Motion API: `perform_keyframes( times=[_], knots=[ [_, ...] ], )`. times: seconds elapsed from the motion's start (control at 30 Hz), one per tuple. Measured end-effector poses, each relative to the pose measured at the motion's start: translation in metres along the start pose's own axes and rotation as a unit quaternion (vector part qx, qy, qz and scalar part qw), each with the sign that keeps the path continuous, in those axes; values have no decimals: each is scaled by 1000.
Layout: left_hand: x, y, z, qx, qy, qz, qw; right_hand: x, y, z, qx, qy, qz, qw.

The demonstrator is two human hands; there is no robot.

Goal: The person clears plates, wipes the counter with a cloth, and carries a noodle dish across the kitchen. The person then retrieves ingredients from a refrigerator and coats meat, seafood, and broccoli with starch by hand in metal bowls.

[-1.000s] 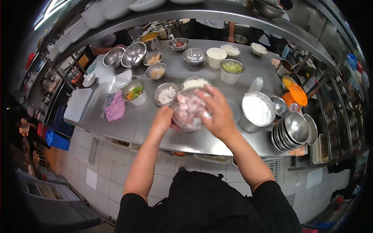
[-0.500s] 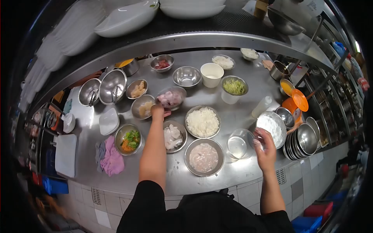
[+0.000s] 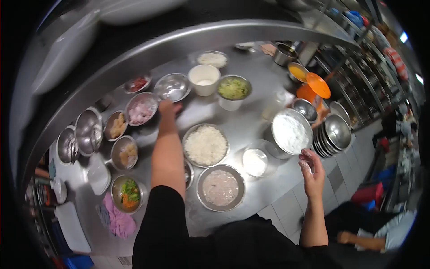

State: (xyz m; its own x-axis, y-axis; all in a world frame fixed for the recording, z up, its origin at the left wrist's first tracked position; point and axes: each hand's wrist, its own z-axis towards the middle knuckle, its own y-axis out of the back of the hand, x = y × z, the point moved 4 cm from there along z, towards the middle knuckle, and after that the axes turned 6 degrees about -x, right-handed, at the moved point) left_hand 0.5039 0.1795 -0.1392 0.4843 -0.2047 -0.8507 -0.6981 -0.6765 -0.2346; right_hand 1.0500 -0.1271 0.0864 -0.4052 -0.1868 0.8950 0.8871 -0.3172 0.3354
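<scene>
My left hand (image 3: 170, 109), smeared by motion, is at the near rim of a steel bowl (image 3: 173, 87) with nothing in it. Its fingers do not show clearly, nor can I tell whether they touch the rim. Just left of it stands a bowl of pink raw meat (image 3: 142, 109). On the right, my right hand (image 3: 312, 167) hangs open with white powder on its fingertips. It is nearest to a large bowl of white powder (image 3: 292, 131). My left forearm partly hides another steel bowl (image 3: 189, 175).
White rice (image 3: 206, 144) and a pale wet mixture (image 3: 221, 188) fill bowls in front. A clear container (image 3: 255, 161) stands beside them. Shredded greens (image 3: 234, 88) and a white tub (image 3: 204, 80) are behind. Stacked bowls (image 3: 337, 132) stand right; a person's arm (image 3: 365, 241) shows lower right.
The view has turned to the right. The meat bowl stands farther back, closer to the red meat, and my left hand has moved from it to the steel bowl. My right hand has shifted slightly.
</scene>
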Motion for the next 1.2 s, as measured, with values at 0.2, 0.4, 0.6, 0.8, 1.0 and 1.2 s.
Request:
perform_keyframes(
  times=[0.2, 0.4, 0.6, 0.8, 1.0, 1.2],
  knots=[
    [-19, -16, -3, 84, -136, -138, 977, -45, 109, 28, -99, -23, -19, 995],
    [-88, -94, -197, 89, -232, -11, 969, -74, 231, 128, -181, 56, -2, 982],
    [3, -279, -440, 264, -262, 281, 885, -224, 307, 287, -105, 36, -3, 994],
    [168, -408, -522, 379, -229, 310, 841, -396, 275, 396, 160, -46, -110, 980],
    [122, -324, -538, 105, -358, 289, 882, -509, 245, 430, 360, 87, -475, 798],
    [67, 24, -436, -405, -303, 343, 791, -491, 239, 401, 317, -55, -224, 920]
  ],
)
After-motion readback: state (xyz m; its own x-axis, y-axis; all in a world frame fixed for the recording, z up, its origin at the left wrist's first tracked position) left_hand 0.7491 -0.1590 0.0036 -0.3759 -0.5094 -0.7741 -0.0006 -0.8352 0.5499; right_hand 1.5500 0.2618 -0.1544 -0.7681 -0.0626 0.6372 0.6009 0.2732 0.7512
